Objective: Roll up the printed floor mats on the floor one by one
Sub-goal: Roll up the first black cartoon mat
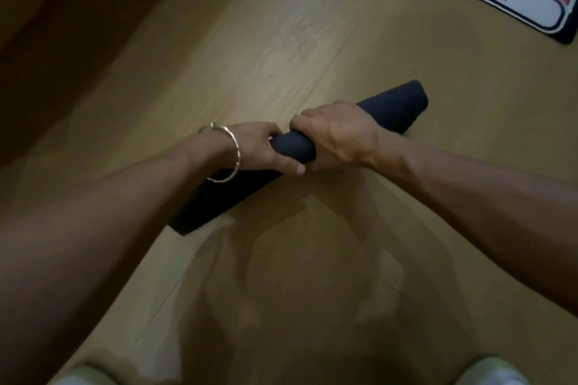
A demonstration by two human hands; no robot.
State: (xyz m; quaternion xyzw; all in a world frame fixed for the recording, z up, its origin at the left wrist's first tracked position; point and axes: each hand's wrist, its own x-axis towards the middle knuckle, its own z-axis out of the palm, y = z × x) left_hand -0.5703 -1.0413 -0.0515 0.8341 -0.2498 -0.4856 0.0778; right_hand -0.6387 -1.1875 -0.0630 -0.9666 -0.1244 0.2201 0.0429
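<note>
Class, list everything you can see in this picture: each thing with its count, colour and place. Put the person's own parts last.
rolled mat: one, dark navy, centre, held in both hands
printed mat: one, white with black border and lettering and an orange patch, flat on the floor, top right, cut off by the frame
floor: one, light wood, throughout
bracelet: one, silver, on the left wrist
left hand: one, grips the roll near its middle
right hand: one, grips the roll right beside the left hand
</note>
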